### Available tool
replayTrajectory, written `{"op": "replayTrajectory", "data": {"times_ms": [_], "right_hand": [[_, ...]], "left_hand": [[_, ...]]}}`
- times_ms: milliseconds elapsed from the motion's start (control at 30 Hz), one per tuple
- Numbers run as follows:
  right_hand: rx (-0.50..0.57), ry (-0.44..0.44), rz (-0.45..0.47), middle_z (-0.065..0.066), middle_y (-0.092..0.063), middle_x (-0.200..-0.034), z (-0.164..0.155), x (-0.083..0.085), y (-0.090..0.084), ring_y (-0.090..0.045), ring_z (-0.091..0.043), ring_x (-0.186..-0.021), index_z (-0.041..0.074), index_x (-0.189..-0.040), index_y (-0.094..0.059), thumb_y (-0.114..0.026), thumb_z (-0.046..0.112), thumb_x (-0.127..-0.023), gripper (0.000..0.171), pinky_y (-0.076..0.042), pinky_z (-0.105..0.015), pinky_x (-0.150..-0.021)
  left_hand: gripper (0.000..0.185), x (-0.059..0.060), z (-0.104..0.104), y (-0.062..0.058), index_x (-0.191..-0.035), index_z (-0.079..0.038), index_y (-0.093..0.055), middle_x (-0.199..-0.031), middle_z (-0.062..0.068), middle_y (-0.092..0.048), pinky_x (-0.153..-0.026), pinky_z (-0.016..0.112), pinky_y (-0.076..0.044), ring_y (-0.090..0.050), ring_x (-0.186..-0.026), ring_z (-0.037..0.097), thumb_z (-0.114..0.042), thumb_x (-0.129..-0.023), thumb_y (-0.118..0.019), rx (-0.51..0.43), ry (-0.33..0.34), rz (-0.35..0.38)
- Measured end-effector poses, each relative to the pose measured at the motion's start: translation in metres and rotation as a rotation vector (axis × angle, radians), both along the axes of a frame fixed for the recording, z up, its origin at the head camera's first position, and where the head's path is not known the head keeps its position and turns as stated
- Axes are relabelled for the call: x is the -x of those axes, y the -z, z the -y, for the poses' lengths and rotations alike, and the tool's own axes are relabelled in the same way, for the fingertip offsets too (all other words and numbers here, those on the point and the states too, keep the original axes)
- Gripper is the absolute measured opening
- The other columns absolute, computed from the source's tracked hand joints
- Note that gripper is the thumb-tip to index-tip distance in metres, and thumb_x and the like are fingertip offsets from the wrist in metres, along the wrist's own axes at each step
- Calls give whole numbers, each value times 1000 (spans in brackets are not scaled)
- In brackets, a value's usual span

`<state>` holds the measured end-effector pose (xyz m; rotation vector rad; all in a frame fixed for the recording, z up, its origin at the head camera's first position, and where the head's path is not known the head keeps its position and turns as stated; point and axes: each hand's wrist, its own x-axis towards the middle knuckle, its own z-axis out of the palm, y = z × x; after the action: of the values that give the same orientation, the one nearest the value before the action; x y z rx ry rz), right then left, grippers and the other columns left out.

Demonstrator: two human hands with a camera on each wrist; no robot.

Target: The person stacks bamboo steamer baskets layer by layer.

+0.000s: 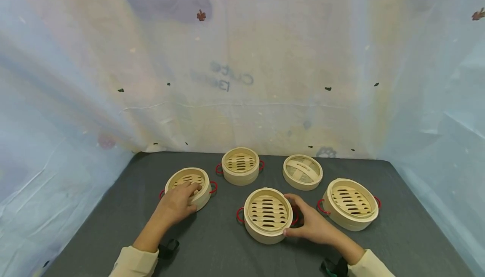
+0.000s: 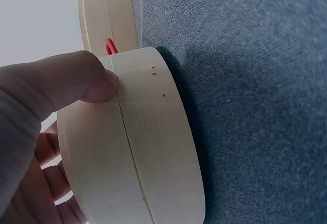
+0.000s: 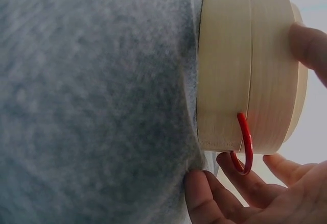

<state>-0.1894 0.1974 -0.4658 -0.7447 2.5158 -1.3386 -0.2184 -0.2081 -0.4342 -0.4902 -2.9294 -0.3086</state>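
On the left of the table, my left hand [image 1: 177,203] grips a round bamboo steamer basket [image 1: 202,199] with red handles. Its thumb presses the outer wall in the left wrist view, while its fingers reach over the rim onto the slatted inside. My right hand [image 1: 312,222] holds the right side of a second bamboo steamer [image 1: 267,214] at front centre. In the head view, its thumb is at the near rim and its forefinger at the far rim. The other fingers curl near the red handle [image 3: 247,147] in the right wrist view.
A third steamer [image 1: 239,179] stands at the back centre and another steamer [image 1: 346,220] on the right, both red-handled. A woven bamboo lid [image 1: 302,184] lies at the back right. Dark grey cloth [image 1: 219,247] covers the table, and a pale curtain [image 1: 265,49] hangs behind.
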Motion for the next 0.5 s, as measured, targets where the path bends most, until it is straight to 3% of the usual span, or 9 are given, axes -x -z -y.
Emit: {"op": "replayTrajectory", "data": {"times_ms": [267, 500], "right_hand": [[-5, -1, 3, -11, -56, -123, -1, 1, 2, -59, -21, -103, 18, -149, -26, -79, 36, -79, 90, -53, -29, -70], [1, -13, 17, -11, -55, -124, -1, 1, 1, -59, -20, -103, 17, -150, -24, -78, 36, -80, 91, -53, -29, -71]], "left_hand": [[45, 0, 0, 2, -113, -21, -63, -91, -5, -59, -66, 34, -43, -51, -74, 10, -15, -71, -79, -1, 1, -16], [43, -3, -1, 3, -112, -18, -65, -98, -1, -66, -74, 39, -48, -59, -82, 16, -13, -71, -79, -23, 42, -132]]}}
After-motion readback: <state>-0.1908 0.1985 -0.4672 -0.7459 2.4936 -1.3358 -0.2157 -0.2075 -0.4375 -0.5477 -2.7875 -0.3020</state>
